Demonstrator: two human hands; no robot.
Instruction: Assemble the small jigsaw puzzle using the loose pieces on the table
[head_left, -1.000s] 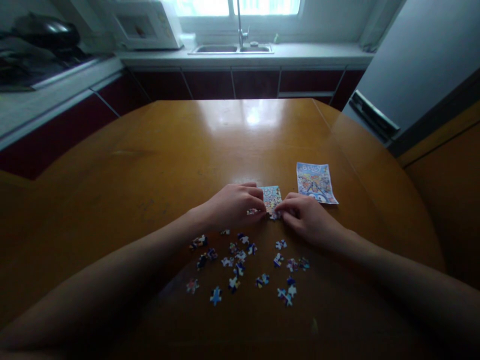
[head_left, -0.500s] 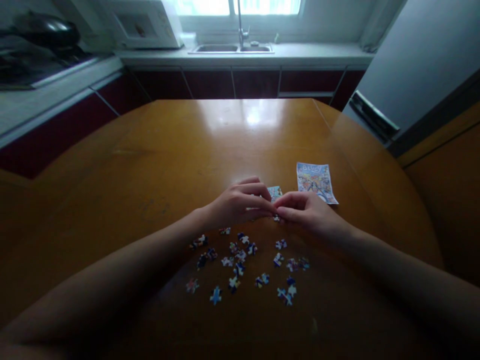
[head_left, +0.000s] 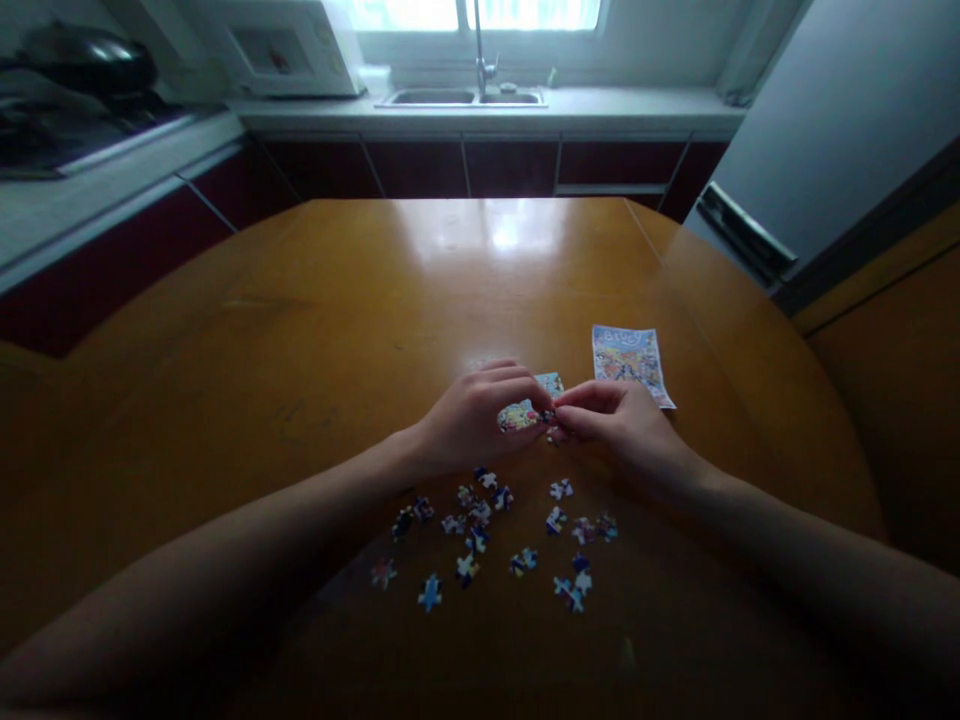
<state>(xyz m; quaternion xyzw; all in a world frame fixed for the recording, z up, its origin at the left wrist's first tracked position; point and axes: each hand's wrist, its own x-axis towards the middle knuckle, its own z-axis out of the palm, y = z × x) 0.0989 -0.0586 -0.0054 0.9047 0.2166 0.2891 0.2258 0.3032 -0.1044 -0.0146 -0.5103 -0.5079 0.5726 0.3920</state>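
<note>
My left hand (head_left: 469, 420) and my right hand (head_left: 622, 430) meet over the middle of a round wooden table (head_left: 337, 300). Between their fingertips they pinch joined puzzle pieces (head_left: 521, 414), lifted slightly off the wood. Just behind the fingers lies the small assembled puzzle patch (head_left: 551, 382), partly hidden by my left hand. Several loose puzzle pieces (head_left: 487, 530) are scattered on the table in front of my wrists. A printed picture sheet (head_left: 628, 358) lies flat to the right of my hands.
Beyond the table runs a kitchen counter with a sink and tap (head_left: 469, 90) under a bright window. A microwave (head_left: 289, 50) stands at the back left, a grey fridge (head_left: 825, 130) at the right. A stove with a dark pan (head_left: 82, 70) is far left.
Both hands left the flat puzzle patch and drew together. A joined cluster of pieces now shows lifted between the fingertips. The loose pieces have not moved.
</note>
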